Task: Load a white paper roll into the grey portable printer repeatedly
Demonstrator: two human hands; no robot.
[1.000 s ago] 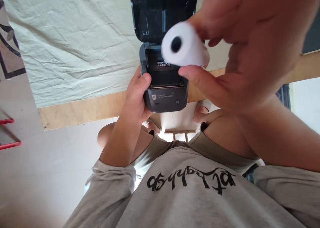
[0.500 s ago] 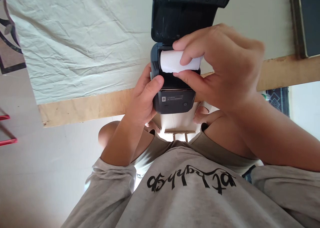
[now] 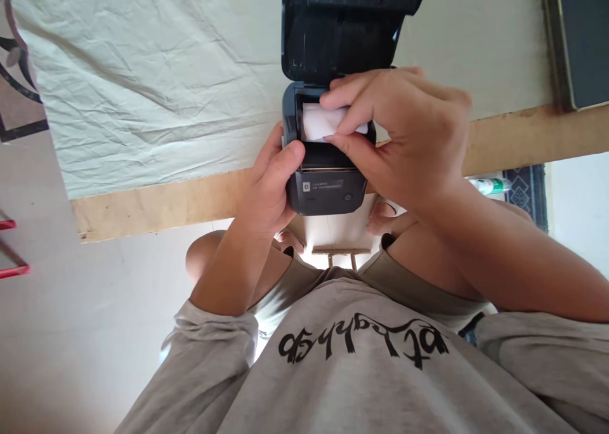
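A dark label printer (image 3: 326, 193) is held at the table's near edge, its black lid (image 3: 340, 37) swung up and back. My left hand (image 3: 273, 183) grips the printer's left side, thumb on the rim and the other fingers mostly hidden behind it. Inside the open compartment lies a white paper roll (image 3: 318, 122). My right hand (image 3: 399, 129) has its thumb and fingers closed on the roll's right part, hiding that end. A small sticker and a round power button show on the printer's front.
A pale wrinkled cloth (image 3: 166, 91) covers the table, leaving its wooden edge (image 3: 157, 202) bare. A dark flat framed object (image 3: 583, 40) lies at the far right. Below the edge are a green-and-white bottle (image 3: 490, 185), a patterned mat (image 3: 527, 196) and, far left, red bars (image 3: 14, 271).
The paper roll sits lower in the printer's compartment, and my right hand has moved left and down with it. The printer and lid have shifted slightly left.
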